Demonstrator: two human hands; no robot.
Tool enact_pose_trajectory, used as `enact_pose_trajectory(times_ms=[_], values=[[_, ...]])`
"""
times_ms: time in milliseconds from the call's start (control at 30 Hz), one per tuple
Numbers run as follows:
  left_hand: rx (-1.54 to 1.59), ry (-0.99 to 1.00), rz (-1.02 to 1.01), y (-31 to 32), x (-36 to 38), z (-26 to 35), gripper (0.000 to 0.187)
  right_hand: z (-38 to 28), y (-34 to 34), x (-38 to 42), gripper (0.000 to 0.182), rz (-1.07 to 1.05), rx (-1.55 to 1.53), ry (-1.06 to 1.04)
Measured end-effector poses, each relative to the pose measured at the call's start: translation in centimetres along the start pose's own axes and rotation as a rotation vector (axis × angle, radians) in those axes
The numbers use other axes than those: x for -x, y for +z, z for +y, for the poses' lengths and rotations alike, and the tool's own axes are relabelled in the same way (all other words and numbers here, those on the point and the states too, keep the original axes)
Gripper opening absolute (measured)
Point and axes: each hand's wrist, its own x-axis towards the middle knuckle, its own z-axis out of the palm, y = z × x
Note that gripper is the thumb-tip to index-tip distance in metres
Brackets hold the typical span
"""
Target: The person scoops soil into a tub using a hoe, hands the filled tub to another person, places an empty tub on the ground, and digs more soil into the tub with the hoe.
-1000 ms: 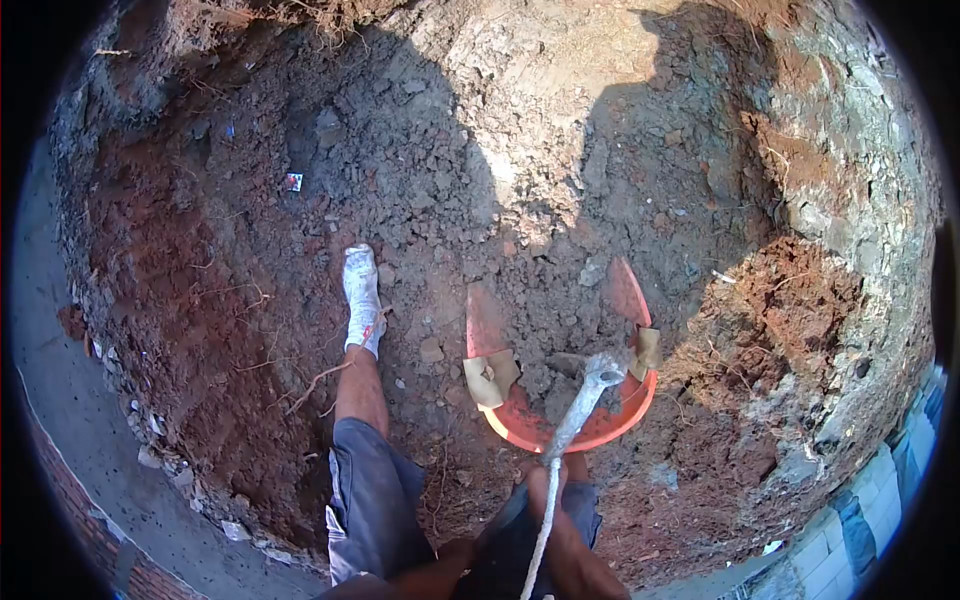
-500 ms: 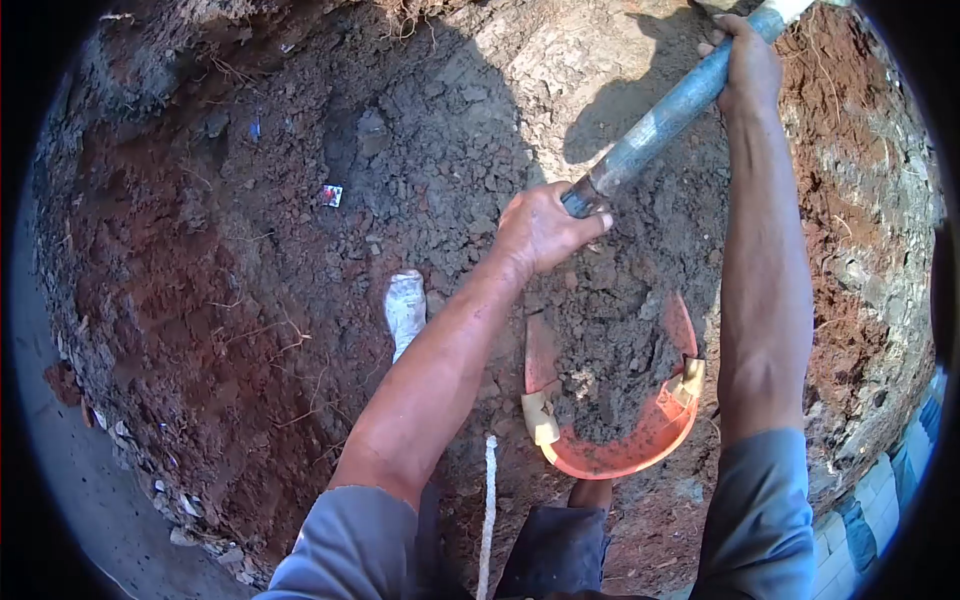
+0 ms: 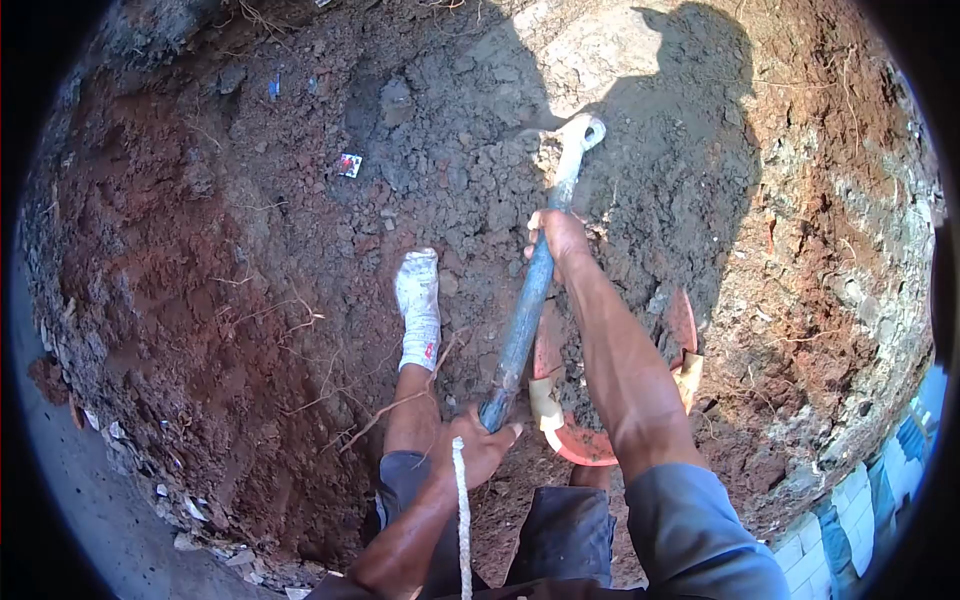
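Note:
A hoe [image 3: 527,315] with a blue-grey handle slants up through the middle of the view. Its pale head end, with a round eye [image 3: 594,132], meets the soil, and the blade itself cannot be made out. My left hand [image 3: 472,452] is closed around the lower end of the handle, close to my body. Higher up, just below the pale part, my right hand [image 3: 560,238] wraps the same handle. An orange basket [image 3: 580,442] with soil in it sits beneath my right forearm, which covers much of it.
Loose grey and red soil [image 3: 440,150] surrounds me, with thin roots [image 3: 385,408] at left. My foot in a white sock [image 3: 418,300] stands left of the hoe. A white cord [image 3: 461,510] hangs in front. Pale tiles [image 3: 840,520] show at lower right, grey pavement [image 3: 90,490] at lower left.
The hoe has swung from the upper right to the middle, its head now down at the soil. My left hand has drawn back toward my body; my right hand has moved left and downward.

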Motion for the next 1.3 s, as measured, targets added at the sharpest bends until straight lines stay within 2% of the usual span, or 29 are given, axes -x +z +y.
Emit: enact_pose_trajectory(times_ms=[100,133,233,267,367,400,500,567,667,700,767,833,867,900,933,967,1033,1067,1100,1133,1167,1200,1233,1300], values=[[0.002,0.108,0.064,3.8,1.2,-4.3,0.051,1.4,-0.6,1.6,0.009,0.017,-0.054,0.038],[-0.129,-0.001,0.026,1.6,4.1,0.8,0.050,3.0,-0.9,2.2,0.009,0.043,-0.075,0.075],[-0.023,-0.041,0.008,5.3,3.4,-1.2,0.052,5.0,-3.4,1.3,0.011,-0.114,-0.131,0.178],[-0.034,-0.060,-0.018,5.7,3.9,0.0,0.050,5.1,-4.0,1.8,0.013,-0.151,-0.127,0.145],[0.015,0.028,-0.052,10.5,4.4,-0.5,0.049,5.1,-7.8,3.2,0.011,-0.226,-0.198,0.128],[-0.051,0.064,-0.013,11.9,5.5,0.1,0.049,3.4,-9.0,6.5,0.012,-0.223,-0.185,0.158],[0.031,0.213,0.025,17.6,8.4,-0.7,0.041,3.4,-14.9,10.2,0.015,-0.214,-0.190,0.082],[0.065,0.332,-0.005,20.4,9.4,-1.6,0.044,3.2,-18.4,13.8,0.018,0.005,-0.163,-0.039],[-0.081,0.504,-0.073,22.7,8.6,-4.3,0.048,4.0,-22.8,18.6,0.023,0.187,-0.170,-0.271],[-0.201,0.446,-0.085,22.7,7.6,-5.4,0.049,6.0,-24.8,18.5,0.024,0.225,-0.182,-0.267],[-0.436,0.328,-0.107,22.3,5.4,-7.8,0.052,9.1,-24.2,21.2,0.023,0.402,-0.251,-0.430],[-0.571,0.176,-0.020,22.3,2.7,-14.8,0.055,15.3,-22.8,23.0,0.021,0.495,-0.381,-0.361],[-0.630,-0.007,-0.094,21.5,2.3,-16.5,0.056,21.2,-23.7,23.0,0.031,0.443,-0.292,-0.239],[-0.703,-0.185,-0.179,20.7,1.9,-18.1,0.058,24.7,-23.3,24.2,0.032,0.402,-0.360,-0.152],[-0.724,-0.290,-0.237,20.3,2.1,-19.6,0.056,26.7,-22.5,25.7,0.034,0.366,-0.430,-0.065],[-0.700,-0.333,-0.264,20.9,2.7,-21.2,0.054,25.9,-22.5,27.5,0.031,0.428,-0.423,-0.066],[-0.515,-0.221,-0.184,24.0,3.9,-21.1,0.050,21.7,-22.1,28.9,0.026,0.505,-0.413,-0.101],[-0.445,-0.111,-0.128,25.5,3.2,-19.9,0.048,20.9,-24.4,28.1,0.021,0.467,-0.525,-0.176],[-0.458,0.026,-0.053,25.8,2.0,-16.7,0.042,17.9,-26.0,28.1,0.018,0.430,-0.507,-0.216],[-0.304,0.299,0.093,27.2,-0.8,-15.8,0.035,13.5,-27.0,28.0,0.014,0.373,-0.495,-0.377],[-0.290,0.337,-0.026,22.9,1.3,-5.9,0.034,8.3,-27.0,28.2,0.013,0.384,-0.502,-0.491],[-0.277,0.575,0.027,23.4,-1.3,-3.8,0.033,4.2,-27.5,28.2,0.012,0.364,-0.482,-0.602],[-0.220,0.848,-0.025,22.3,-3.2,-0.5,0.031,0.2,-27.7,28.1,0.013,0.258,-0.444,-0.705],[-0.259,0.952,-0.096,17.5,-2.5,8.2,0.034,-7.2,-27.8,27.2,0.010,0.249,-0.314,-0.871]])
